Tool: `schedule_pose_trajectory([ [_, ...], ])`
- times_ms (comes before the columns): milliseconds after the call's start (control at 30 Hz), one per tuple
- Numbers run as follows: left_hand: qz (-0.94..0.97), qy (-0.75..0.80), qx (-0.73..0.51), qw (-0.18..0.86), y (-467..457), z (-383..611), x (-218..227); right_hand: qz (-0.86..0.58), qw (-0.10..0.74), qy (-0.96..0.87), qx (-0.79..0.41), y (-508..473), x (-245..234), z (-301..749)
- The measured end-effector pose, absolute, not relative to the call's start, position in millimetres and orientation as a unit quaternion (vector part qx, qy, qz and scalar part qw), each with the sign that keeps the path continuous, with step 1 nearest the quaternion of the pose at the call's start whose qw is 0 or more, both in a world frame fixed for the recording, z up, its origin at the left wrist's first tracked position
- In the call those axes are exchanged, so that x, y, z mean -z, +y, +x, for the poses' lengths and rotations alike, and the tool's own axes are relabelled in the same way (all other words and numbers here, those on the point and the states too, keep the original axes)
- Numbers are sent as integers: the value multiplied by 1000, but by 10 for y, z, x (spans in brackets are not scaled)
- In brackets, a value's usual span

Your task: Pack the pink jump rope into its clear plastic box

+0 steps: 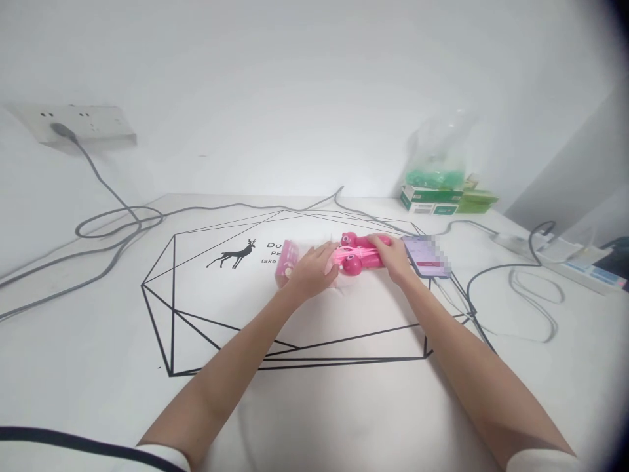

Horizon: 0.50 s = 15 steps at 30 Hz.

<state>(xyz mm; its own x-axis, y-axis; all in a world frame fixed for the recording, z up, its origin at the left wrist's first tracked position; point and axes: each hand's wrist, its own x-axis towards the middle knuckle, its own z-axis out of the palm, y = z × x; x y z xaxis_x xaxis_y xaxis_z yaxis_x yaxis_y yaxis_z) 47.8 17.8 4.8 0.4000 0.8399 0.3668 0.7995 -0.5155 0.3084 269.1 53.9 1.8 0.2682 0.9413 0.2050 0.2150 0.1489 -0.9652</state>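
A pink skipping rope (362,252), with two thick handles that have round animal-like heads and a bundled light-pink cord, is in front of me above the mat. My right hand (393,254) is closed round the far right ends of its handles. Against its left side, my left hand (314,269) wraps a clear plastic package with a pink printed end (285,263). The fingers of my left hand reach the light-pink cord. Whether the rope is partly inside the clear package cannot be made out.
A white mat (344,321) with black lines and a deer print covers the table. A phone (427,256) lies right of my right hand. Boxes (432,198) with a plastic bag (437,164) stand at the back. Grey cables (118,210) and a power strip (555,262) lie around.
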Motion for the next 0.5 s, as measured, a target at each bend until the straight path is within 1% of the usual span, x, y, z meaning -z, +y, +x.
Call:
schedule_pose_trajectory([
  [100, 842, 477, -253, 21, 172, 482, -23, -571, 550, -524, -311, 541, 61, 2688],
  [267, 843, 475, -251, 19, 165, 470, -14, -556, 544, -549, -307, 532, 144, 2693],
  [367, 846, 471, -250, 25, 169, 459, -22, -542, 555, -540, -326, 546, 185, 2693],
  [500, 847, 468, -242, 64, 179, 445, -68, -517, 564, -520, -380, 559, 210, 2678],
])
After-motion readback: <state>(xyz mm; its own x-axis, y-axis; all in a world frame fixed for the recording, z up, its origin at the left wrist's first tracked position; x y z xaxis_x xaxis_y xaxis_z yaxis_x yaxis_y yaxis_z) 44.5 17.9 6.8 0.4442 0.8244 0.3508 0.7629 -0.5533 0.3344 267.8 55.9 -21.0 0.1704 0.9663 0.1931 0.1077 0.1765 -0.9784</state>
